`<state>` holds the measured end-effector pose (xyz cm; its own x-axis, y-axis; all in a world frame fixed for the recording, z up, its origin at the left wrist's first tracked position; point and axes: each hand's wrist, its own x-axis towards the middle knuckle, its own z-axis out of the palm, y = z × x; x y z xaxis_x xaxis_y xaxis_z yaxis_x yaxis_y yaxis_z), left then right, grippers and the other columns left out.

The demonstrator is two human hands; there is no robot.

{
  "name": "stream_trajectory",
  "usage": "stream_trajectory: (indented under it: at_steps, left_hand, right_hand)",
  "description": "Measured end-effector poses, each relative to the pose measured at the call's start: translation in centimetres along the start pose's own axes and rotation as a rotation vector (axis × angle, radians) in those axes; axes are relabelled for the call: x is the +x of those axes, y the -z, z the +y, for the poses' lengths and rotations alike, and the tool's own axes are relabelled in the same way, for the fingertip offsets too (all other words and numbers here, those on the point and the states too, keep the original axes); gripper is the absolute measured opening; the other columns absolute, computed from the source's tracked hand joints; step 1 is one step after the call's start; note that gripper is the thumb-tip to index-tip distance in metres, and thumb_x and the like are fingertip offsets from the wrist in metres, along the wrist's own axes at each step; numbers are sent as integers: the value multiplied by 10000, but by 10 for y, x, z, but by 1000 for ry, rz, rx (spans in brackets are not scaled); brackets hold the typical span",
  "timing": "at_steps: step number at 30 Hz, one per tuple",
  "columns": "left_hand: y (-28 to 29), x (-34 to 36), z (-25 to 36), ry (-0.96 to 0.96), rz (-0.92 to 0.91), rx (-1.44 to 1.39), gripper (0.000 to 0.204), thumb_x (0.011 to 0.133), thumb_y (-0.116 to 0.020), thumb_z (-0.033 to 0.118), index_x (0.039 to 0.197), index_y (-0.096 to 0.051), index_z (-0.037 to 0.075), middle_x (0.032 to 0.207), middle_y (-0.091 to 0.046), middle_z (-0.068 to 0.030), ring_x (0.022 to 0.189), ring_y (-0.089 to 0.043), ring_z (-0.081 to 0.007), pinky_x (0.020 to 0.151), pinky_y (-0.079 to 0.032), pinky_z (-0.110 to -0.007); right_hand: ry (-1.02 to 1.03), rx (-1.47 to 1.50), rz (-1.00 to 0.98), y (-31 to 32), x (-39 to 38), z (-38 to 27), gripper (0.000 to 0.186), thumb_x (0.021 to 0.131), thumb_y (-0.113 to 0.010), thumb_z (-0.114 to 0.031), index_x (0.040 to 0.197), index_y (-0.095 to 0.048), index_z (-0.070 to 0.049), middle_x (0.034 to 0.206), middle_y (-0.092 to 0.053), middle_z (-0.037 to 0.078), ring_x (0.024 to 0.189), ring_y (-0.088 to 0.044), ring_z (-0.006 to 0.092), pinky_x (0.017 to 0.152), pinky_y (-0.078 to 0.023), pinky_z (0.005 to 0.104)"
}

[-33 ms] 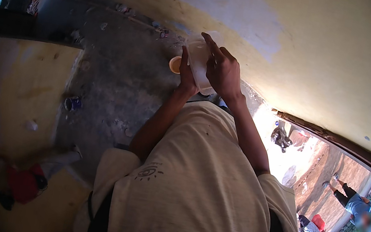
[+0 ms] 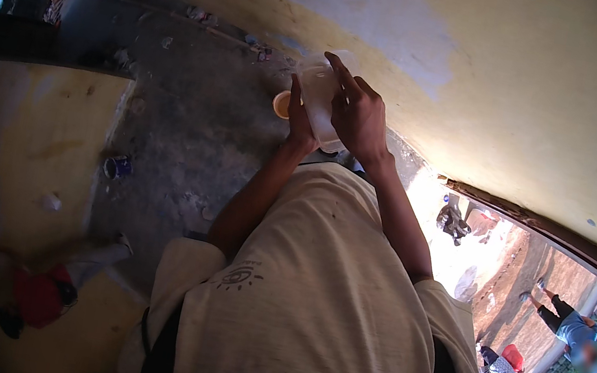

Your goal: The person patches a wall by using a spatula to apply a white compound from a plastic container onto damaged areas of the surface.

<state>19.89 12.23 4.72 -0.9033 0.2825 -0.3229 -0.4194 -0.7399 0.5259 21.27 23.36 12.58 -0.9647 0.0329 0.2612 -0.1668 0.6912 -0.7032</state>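
Where it is held, at the upper middle of the frame, the plastic box [image 2: 319,98] looks pale, see-through and longer than wide, slanting toward the upper left. The right hand [image 2: 362,118] bends over its right part, index finger stretched out, other fingers curled; whether they pinch anything cannot be told. The left hand [image 2: 301,125] grips the left side, thumb straight along the edge, other fingers hidden.

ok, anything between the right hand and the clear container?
Nothing visible. The right hand is over the container, fingers across its face; exact contact is hard to tell. The left hand holds the left side, not in between. The orange tub is left of that hand, clear of the gap.
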Motion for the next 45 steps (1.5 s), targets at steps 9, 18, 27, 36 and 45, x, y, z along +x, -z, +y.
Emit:
stream_trajectory:
  at_steps: [9, 18, 27, 36, 45]
  left_hand:
    - [0, 11, 17, 36, -64, -56, 757, 962, -245, 701, 1409, -425, 117, 1319, -551, -116, 1205, -553, -279, 1021, -445, -441]
    - [30, 17, 25, 94, -70, -110, 745, 972, -251, 664, 1466, -355, 116, 1411, -471, -123, 1280, -483, -297, 1070, -393, -444]
    - [26, 16, 24, 32, -70, -95, 759, 941, -275, 730, 1384, -452, 139, 1306, -557, -93, 1195, -561, -263, 1006, -463, -427]
    - [24, 17, 15, 0, -55, -69, 709, 967, -297, 684, 1386, -449, 132, 1288, -567, -86, 1160, -575, -257, 988, -472, -422]
    - [19, 8, 22, 12, -92, -123, 753, 952, -275, 711, 1412, -422, 133, 1330, -539, -88, 1206, -543, -260, 1005, -461, -416]
  right_hand:
    - [-37, -38, 72, 9, 14, -7, 625, 802, -584, 89, 1379, -531, -147, 849, -678, 159, 713, -675, 309, 622, -527, 398]
    - [-1, 142, 58, 1, 26, -20, 508, 863, -638, 0, 1352, -551, -109, 926, -688, 198, 769, -699, 279, 638, -531, 384]
    - [-7, 173, 14, -15, 19, -29, 558, 824, -577, 64, 1351, -538, -115, 978, -707, 180, 890, -705, 324, 728, -572, 390]
    - [36, 124, -32, -9, 15, -20, 543, 830, -584, 68, 1348, -536, -88, 990, -698, 194, 848, -700, 330, 695, -550, 395]
    - [57, 163, 68, -9, 16, -15, 502, 865, -611, 39, 1344, -539, -91, 899, -693, 191, 752, -694, 313, 643, -528, 399]
